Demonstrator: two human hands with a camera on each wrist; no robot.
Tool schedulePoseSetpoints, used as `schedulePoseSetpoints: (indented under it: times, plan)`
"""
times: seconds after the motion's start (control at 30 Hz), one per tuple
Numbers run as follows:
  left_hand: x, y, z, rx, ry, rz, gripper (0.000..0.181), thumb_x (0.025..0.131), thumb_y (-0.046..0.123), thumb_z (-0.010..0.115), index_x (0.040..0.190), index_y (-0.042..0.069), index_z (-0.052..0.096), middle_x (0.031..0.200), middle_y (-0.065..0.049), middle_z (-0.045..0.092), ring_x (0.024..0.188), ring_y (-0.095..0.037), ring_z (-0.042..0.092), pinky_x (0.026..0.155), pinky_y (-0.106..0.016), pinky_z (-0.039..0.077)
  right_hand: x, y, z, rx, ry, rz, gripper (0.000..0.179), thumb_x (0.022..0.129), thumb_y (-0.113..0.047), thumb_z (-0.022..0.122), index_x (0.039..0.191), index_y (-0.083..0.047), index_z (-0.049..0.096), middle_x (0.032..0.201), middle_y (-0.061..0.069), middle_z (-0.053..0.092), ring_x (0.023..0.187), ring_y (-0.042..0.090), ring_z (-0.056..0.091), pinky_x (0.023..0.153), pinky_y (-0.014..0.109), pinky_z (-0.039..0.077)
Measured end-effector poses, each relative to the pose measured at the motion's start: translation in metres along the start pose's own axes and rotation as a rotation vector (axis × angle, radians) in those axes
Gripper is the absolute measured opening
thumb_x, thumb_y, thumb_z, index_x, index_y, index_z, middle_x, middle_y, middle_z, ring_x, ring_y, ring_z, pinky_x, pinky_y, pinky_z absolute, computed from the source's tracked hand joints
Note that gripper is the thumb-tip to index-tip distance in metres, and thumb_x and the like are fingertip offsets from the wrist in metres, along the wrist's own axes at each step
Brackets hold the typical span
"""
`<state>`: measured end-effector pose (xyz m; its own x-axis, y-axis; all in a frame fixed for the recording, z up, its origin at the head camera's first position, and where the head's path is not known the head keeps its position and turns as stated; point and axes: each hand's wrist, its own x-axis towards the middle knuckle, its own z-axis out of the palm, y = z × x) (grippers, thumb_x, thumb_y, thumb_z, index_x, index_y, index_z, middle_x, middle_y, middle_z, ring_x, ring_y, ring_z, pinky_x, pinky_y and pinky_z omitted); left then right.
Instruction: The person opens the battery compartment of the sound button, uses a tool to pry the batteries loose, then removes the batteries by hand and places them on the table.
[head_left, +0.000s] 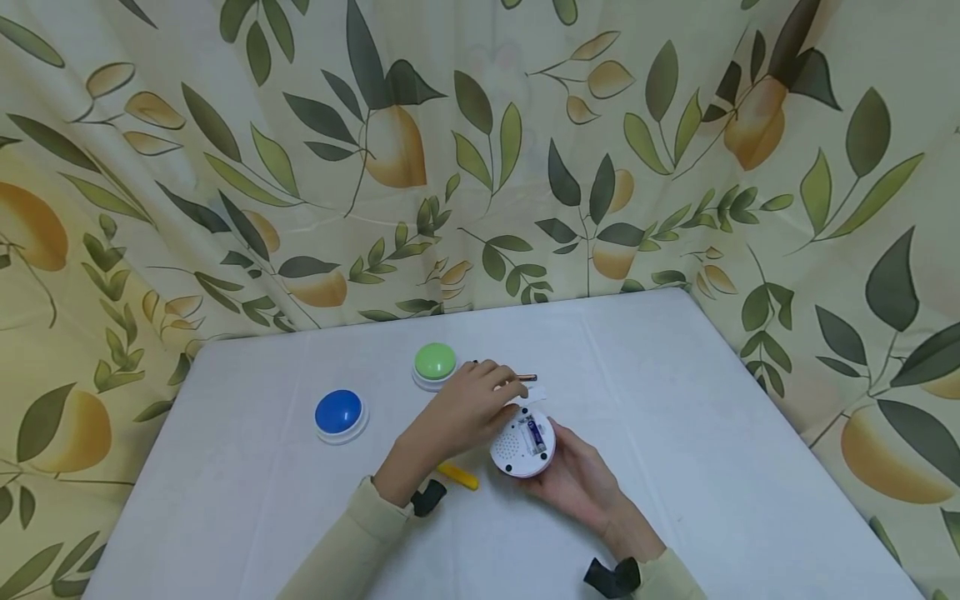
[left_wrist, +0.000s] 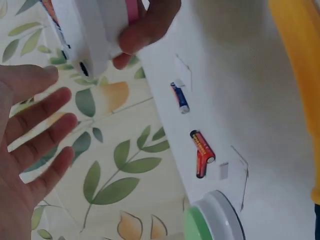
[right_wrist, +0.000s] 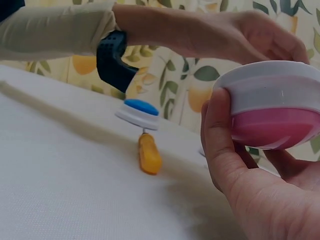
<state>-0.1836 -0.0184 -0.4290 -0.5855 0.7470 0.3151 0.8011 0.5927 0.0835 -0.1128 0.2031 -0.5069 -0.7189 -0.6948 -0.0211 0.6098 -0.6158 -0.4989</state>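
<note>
My right hand [head_left: 583, 481] grips a round push-button with a pink dome [right_wrist: 277, 127], turned so its white underside [head_left: 512, 454] faces up. Its battery compartment is uncovered, and a dark blue battery [head_left: 535, 435] lies inside. My left hand [head_left: 468, 406] hovers just beside that underside. In the left wrist view its fingers [left_wrist: 47, 145] are spread, with nothing between them. On the table beyond lie a blue battery [left_wrist: 180, 97] and red batteries [left_wrist: 202, 152] touching each other. A thin white cover [left_wrist: 235, 172] lies near the red ones.
A green button [head_left: 435, 361] and a blue button [head_left: 338, 412] stand on the white table [head_left: 247, 467], left of the hands. Below my left wrist lies a yellow-handled screwdriver [head_left: 458, 476]. A fruit-patterned curtain [head_left: 495, 167] hangs behind the table.
</note>
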Motion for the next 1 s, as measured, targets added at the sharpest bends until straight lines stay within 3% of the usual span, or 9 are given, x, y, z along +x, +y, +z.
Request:
schedulePoseSetpoints:
  times: [0.23,0.4,0.67,1.0]
  plan:
    - [-0.016,0.003,-0.003,-0.018,0.11,0.145,0.02,0.097,0.019,0.075,0.116,0.024,0.072,0.116,0.008,0.072,0.113,-0.013,0.065,0.101,-0.031,0.054,0.004,0.001,-0.002,0.011,-0.007,0.014,0.046,0.115,-0.041,0.018,0.153,-0.027,0.041,0.156,0.002,0.052,0.143,0.024,0.051,0.12,0.046,0.04]
    - [-0.023,0.006,-0.001,-0.007,0.177,0.216,0.029,0.089,0.013,0.082,0.114,0.023,0.072,0.114,0.007,0.072,0.111,-0.014,0.066,0.098,-0.03,0.054,0.006,0.002,0.001,0.016,0.008,0.032,0.046,0.115,-0.041,0.021,0.156,-0.025,0.032,0.156,0.003,0.051,0.143,0.023,0.05,0.122,0.048,0.039]
    - [-0.029,0.009,0.001,-0.02,0.167,0.223,0.035,0.084,0.013,0.087,0.114,0.024,0.074,0.114,0.008,0.072,0.115,-0.012,0.065,0.111,-0.032,0.051,0.011,0.004,0.003,0.01,0.04,0.054,0.063,0.115,-0.041,0.024,0.167,-0.023,-0.006,0.156,0.002,0.051,0.144,0.021,0.05,0.121,0.047,0.041]
    - [-0.033,0.009,0.008,0.006,0.188,0.24,0.031,0.084,0.014,0.087,0.11,0.027,0.076,0.112,0.01,0.072,0.112,-0.01,0.065,0.104,-0.031,0.052,0.014,0.008,0.004,0.024,0.034,0.082,0.065,0.115,-0.043,0.024,0.167,-0.024,-0.01,0.157,0.002,0.048,0.145,0.023,0.048,0.122,0.049,0.038]
